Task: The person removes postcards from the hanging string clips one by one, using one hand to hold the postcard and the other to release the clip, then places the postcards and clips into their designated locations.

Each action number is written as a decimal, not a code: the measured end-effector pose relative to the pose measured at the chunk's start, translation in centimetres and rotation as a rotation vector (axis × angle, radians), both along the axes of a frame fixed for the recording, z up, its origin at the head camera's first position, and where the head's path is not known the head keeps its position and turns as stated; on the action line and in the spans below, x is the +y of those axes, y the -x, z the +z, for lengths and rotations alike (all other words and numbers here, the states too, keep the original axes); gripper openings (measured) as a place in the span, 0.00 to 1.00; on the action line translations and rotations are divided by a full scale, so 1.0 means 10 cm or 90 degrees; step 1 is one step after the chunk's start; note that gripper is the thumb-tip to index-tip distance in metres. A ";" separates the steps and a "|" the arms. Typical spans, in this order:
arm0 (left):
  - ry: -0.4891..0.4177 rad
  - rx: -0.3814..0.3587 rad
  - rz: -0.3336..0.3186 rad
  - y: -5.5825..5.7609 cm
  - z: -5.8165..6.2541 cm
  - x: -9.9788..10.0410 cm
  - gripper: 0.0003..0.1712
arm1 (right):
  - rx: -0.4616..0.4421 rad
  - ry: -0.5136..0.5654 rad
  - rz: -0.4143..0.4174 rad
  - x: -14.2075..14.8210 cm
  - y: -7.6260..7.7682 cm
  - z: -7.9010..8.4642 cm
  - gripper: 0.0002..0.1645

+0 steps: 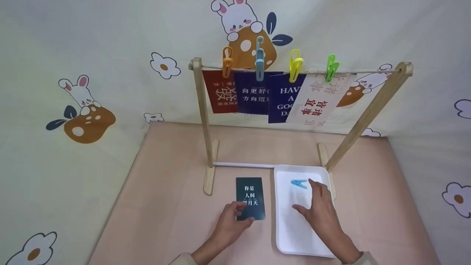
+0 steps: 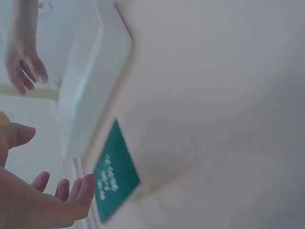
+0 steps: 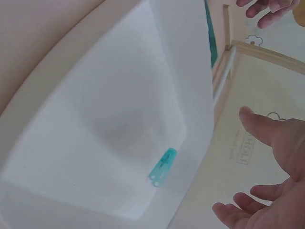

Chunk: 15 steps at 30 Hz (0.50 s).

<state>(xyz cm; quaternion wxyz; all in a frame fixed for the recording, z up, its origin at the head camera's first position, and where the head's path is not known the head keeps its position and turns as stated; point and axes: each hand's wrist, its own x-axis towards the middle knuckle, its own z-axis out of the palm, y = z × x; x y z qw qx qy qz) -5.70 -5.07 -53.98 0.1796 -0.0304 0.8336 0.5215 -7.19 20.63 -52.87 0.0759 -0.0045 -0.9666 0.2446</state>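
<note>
A dark green card (image 1: 251,193) with white characters lies on the table. Over its lower edge hovers my left hand (image 1: 230,222), fingers loosely bent and holding nothing; the left wrist view shows a gap between hand and card. A white tray (image 1: 283,221) stands to the right of the card, with one blue clothespin (image 1: 298,183) lying in its far part. Above the tray is my right hand (image 1: 321,206), thumb and fingers spread apart near the clothespin with nothing between them. The same clothespin (image 3: 163,167) appears alone on the tray floor in the right wrist view.
Behind stands a wooden rack with a left post (image 1: 204,110), a right post (image 1: 368,114) and a string (image 1: 243,69). Several cards hang there, including a red card (image 1: 220,92), under orange (image 1: 227,62), blue (image 1: 260,60), yellow (image 1: 295,66) and green clothespins (image 1: 332,69).
</note>
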 end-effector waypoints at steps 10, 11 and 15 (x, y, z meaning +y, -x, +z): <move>-0.029 0.058 -0.040 0.12 0.54 -0.02 0.33 | 0.106 0.021 -0.038 -0.09 -0.07 0.38 0.58; -0.029 0.064 -0.042 0.15 0.59 -0.03 0.33 | 0.123 0.013 -0.032 -0.09 -0.08 0.40 0.57; -0.024 0.107 -0.055 0.23 0.75 -0.09 0.33 | 0.197 -0.017 -0.002 -0.06 -0.08 0.51 0.56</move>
